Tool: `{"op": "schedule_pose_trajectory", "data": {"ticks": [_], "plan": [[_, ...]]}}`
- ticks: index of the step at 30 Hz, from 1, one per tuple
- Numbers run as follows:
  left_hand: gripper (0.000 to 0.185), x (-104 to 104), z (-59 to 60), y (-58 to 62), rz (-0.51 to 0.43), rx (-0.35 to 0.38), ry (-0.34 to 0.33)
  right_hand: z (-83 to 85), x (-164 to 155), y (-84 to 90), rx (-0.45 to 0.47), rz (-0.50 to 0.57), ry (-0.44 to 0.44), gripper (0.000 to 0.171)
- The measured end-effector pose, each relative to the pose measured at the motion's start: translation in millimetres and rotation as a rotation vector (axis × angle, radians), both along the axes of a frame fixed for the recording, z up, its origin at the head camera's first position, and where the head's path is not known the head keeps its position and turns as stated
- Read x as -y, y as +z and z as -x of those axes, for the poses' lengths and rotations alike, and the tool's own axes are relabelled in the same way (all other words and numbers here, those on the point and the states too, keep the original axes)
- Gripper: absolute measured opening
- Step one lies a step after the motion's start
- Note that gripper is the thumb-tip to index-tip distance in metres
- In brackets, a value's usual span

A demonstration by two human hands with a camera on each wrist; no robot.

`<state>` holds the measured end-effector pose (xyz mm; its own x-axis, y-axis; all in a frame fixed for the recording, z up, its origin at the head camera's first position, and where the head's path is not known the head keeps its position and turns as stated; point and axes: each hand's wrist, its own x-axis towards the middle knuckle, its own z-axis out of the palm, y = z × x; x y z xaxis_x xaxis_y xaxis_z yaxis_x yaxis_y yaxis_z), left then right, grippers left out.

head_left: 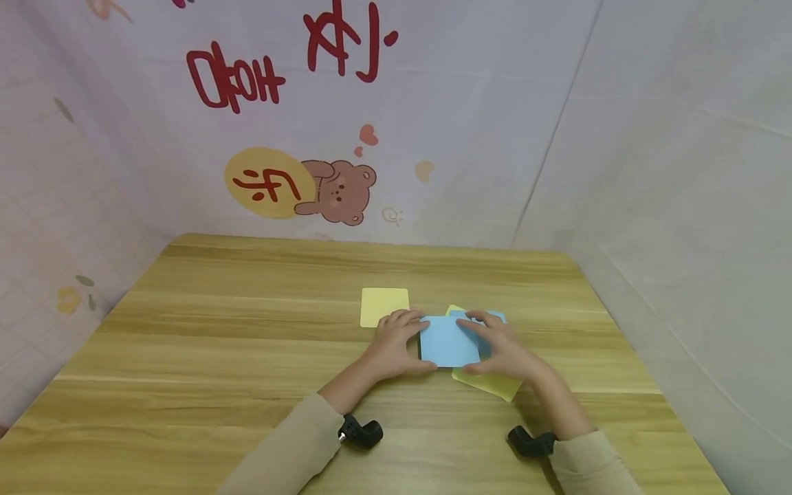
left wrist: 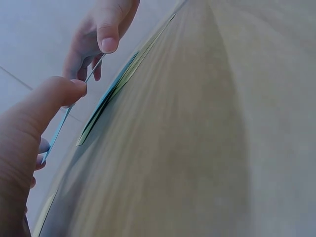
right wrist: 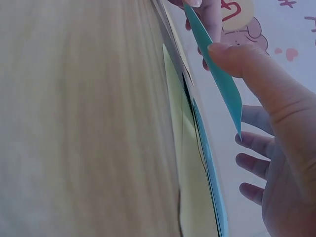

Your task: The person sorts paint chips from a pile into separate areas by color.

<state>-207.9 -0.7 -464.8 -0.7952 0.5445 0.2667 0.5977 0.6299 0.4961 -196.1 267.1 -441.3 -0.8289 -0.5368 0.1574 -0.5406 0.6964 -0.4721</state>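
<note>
Count, paper squares: four in view. Blue: two, one held between both hands (head_left: 447, 341), one (head_left: 495, 319) lying under the right hand. Yellow: two, one (head_left: 384, 306) just beyond the left hand, one (head_left: 491, 385) beneath the blue pair. Hands: two.
</note>
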Motion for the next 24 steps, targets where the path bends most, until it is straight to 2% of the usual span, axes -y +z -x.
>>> {"op": "schedule_pose_trajectory", "data": {"ticks": [8,17,24], "plan": [[0.083,19,-7.1,0.1,-0.007,-0.022,-0.003,-6.4,16,0.4,0.07,0.025,0.014,0.085],[0.081,44,-20.8,3.1,-0.033,-0.011,0.004,-15.4,39,-2.2,0.116,0.031,0.015,0.088],[0.082,64,-30.5,4.6,-0.005,0.011,0.016,-21.5,60,-5.5,0.099,0.014,0.028,0.089]]}}
